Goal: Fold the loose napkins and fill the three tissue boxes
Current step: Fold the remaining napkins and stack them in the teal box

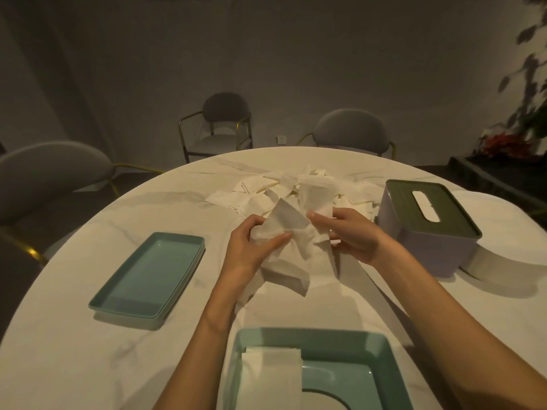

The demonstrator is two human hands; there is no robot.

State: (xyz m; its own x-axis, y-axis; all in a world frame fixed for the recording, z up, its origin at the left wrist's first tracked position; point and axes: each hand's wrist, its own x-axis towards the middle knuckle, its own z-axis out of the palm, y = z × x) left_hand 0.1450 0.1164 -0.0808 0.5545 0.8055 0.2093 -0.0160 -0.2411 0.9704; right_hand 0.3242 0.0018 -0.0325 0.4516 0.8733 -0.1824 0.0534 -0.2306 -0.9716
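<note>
White napkin (284, 247) pinched between both hands' fingers: left hand (251, 247), right hand (352, 235).

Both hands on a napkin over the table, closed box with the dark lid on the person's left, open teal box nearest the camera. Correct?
Not quite: the closed box with the dark lid stands on the person's right, not the left; the head view shows it beside the right hand. The rest holds: left hand and right hand both hold the napkin over the table, and the open teal box is nearest the camera.

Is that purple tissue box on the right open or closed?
Closed: the purple tissue box has its dark green lid seated on top.
</note>
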